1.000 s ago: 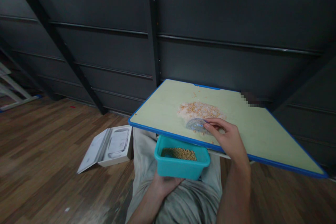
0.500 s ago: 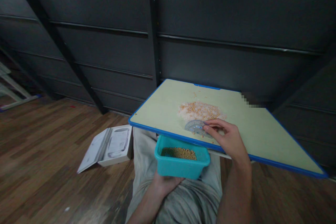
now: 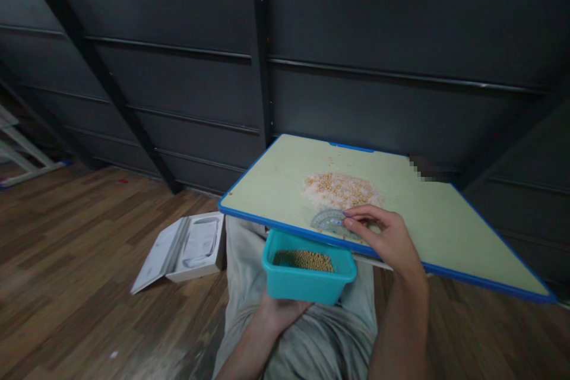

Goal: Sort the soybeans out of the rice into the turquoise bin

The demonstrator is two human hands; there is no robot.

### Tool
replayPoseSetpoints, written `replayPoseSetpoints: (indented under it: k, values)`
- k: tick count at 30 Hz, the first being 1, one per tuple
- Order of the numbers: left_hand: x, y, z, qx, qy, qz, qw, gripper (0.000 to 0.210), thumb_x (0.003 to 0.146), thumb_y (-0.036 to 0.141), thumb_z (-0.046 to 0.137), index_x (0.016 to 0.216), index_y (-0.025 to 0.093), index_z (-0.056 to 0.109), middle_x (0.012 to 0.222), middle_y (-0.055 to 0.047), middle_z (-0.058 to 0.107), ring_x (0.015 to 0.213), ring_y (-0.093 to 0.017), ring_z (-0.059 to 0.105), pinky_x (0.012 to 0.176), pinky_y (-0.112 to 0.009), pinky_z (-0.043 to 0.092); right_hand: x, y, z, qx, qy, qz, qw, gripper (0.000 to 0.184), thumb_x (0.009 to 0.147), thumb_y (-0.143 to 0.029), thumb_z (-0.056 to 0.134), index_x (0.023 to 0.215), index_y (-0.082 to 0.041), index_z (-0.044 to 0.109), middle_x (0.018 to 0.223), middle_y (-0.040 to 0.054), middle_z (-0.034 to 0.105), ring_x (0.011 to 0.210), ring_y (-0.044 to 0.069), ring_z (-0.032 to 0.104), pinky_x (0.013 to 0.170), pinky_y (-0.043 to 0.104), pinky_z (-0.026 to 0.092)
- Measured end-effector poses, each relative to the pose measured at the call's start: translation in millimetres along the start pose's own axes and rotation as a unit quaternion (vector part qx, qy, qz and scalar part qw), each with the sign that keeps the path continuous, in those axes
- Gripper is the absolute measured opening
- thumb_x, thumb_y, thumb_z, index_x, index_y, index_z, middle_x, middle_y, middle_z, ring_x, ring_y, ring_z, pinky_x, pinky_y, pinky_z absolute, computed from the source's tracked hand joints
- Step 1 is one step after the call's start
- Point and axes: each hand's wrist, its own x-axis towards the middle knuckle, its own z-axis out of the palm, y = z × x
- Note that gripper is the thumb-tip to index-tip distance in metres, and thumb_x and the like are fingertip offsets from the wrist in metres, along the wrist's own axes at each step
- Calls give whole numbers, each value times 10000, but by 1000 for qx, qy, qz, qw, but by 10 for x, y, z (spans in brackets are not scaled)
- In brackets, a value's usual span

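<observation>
My right hand pinches a clear protractor over the near part of the pale tabletop. Just beyond it lies a pile of yellowish beans mixed with white grains. A few loose beans sit by the protractor, near the table's blue edge. My left hand supports a turquoise plastic tub from below, and its fingers are mostly hidden under the tub. The tub is against the table's front edge, above my lap, with beans inside.
An open white box lies on the wooden floor to the left. A dark panelled wall rises behind the table. Part of a pale metal frame shows at far left.
My right hand has drawn the protractor slightly toward me, closer to the table's front edge and the tub. My left hand and the tub have stayed in place.
</observation>
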Motion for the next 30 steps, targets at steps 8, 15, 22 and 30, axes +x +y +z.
replayPoseSetpoints:
  k: [8, 15, 22, 30]
  values:
    - [-18, 13, 23, 18, 47, -10, 999, 327, 1058, 405, 821, 1351, 295, 913, 1531, -95, 913, 1665, -376, 695, 1505, -605, 417, -32, -21, -3, 8, -15, -1, 1000, 104, 863, -380, 953, 911, -292, 977, 893, 62, 935, 814, 279, 870, 758, 424, 713]
    - [-78, 27, 57, 70, 154, -11, 986, 426, 935, 497, 893, 1328, 334, 885, 1457, -81, 940, 1675, -432, 678, 1438, -609, 501, -24, 8, -6, -6, 12, -15, 1000, 145, 888, -403, 933, 934, -268, 959, 907, 81, 921, 829, 288, 851, 783, 432, 693]
    - [-115, -30, 159, 87, 140, 6, 986, 476, 849, 516, 1013, 1238, 287, 862, 1387, -145, 949, 1641, -438, 705, 1447, -659, 495, 0, 12, -9, -22, 48, -12, 999, 157, 873, -400, 882, 857, -248, 846, 826, 54, 852, 751, 245, 771, 702, 376, 604]
    - [-126, -60, 56, 92, 133, -28, 986, 386, 824, 525, 994, 1097, 282, 871, 1357, -172, 952, 1716, -436, 637, 1442, -689, 487, -44, -28, -29, -7, -5, -8, 1000, 116, 876, -354, 866, 826, -260, 820, 765, 27, 808, 697, 223, 737, 665, 366, 569]
